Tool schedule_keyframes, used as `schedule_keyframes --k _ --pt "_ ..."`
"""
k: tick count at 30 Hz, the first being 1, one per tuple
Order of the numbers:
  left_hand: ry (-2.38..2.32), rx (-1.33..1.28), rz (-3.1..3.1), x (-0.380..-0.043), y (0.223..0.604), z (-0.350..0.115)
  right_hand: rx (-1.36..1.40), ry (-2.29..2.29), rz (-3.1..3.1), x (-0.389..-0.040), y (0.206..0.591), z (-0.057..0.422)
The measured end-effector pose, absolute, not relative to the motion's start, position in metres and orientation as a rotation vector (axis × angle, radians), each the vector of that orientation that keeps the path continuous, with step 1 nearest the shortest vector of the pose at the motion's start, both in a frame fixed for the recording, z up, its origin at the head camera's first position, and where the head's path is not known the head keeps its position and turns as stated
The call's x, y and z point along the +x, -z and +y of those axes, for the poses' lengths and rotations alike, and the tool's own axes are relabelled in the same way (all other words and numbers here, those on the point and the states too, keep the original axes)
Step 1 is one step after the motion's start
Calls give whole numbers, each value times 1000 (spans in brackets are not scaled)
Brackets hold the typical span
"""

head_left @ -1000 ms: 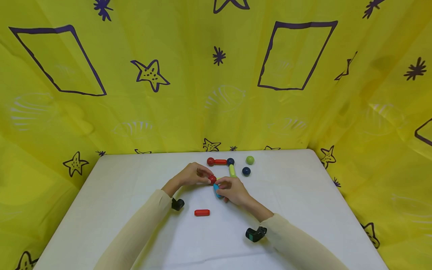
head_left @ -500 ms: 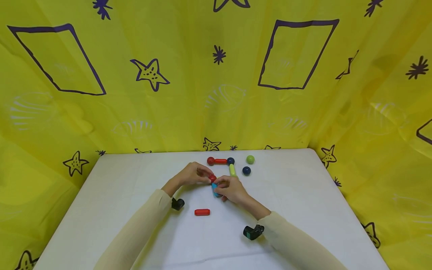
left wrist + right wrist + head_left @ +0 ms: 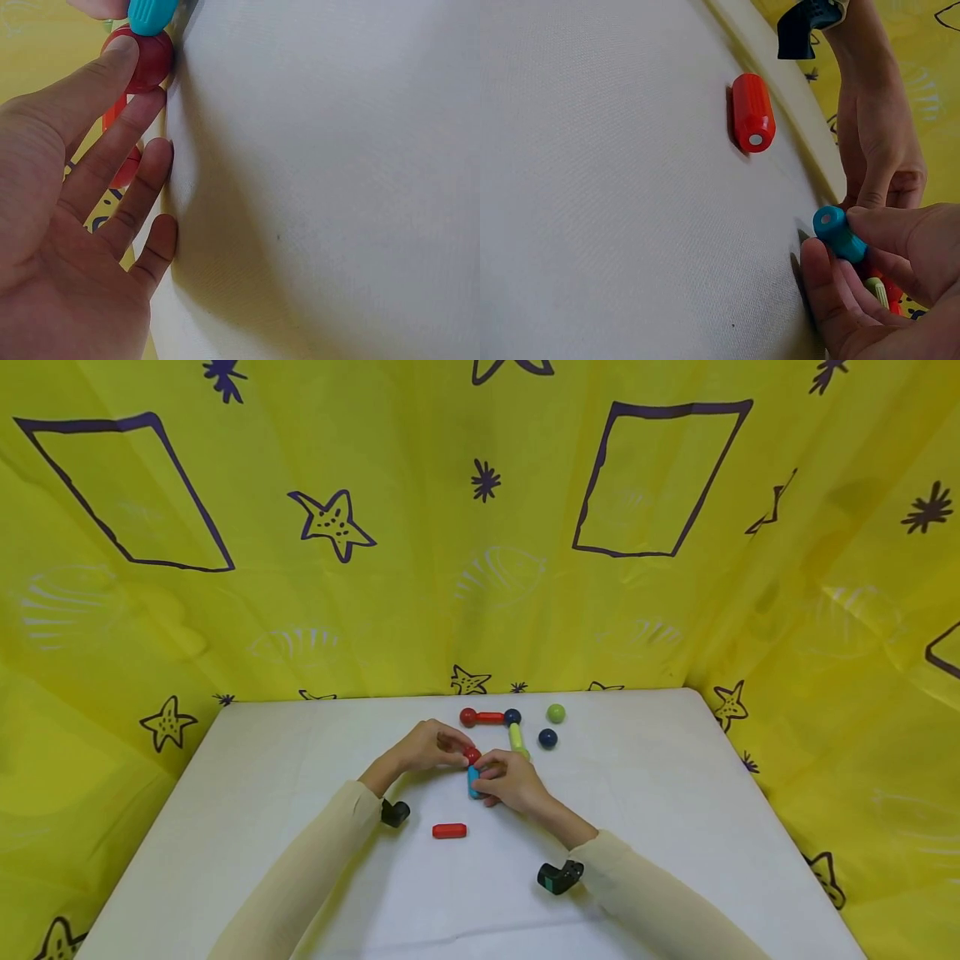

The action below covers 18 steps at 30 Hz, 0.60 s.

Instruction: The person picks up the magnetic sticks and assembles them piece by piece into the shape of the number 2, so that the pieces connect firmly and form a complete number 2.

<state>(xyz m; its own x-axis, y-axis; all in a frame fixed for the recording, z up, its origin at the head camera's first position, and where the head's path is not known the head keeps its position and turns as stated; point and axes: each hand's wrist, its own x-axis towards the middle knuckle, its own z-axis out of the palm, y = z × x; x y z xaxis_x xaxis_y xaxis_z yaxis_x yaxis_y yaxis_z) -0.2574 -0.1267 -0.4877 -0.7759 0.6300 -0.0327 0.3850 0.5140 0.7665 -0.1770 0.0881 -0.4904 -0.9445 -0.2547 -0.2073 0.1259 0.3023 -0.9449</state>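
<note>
No legible text or numbers.

My white counter (image 3: 645, 793) bears a red rod (image 3: 449, 831), a green ball (image 3: 556, 713), a navy ball (image 3: 547, 738) and a rod-and-ball chain (image 3: 516, 737).

A yellow curtain (image 3: 420, 610) is hanging behind the white table (image 3: 675, 777) and at both its sides, and it is carrying dark outlined stars (image 3: 337, 527), four-sided shapes (image 3: 662, 481) and pale fish drawings (image 3: 506, 574); on the table, a loose red rod (image 3: 449, 831) is lying alone, while a green ball (image 3: 556, 713) and a dark blue ball (image 3: 547, 738) are resting near each other farther back
</note>
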Motion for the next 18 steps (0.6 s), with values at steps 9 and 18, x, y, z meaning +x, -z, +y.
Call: schedule_keyframes --k 9,18 --pt "-1131 828 2453 -257 485 -126 -115 1678 2251 -177 489 88" --pt "-1129 799 2450 -256 487 -125 -268 1539 2243 -180 480 106"
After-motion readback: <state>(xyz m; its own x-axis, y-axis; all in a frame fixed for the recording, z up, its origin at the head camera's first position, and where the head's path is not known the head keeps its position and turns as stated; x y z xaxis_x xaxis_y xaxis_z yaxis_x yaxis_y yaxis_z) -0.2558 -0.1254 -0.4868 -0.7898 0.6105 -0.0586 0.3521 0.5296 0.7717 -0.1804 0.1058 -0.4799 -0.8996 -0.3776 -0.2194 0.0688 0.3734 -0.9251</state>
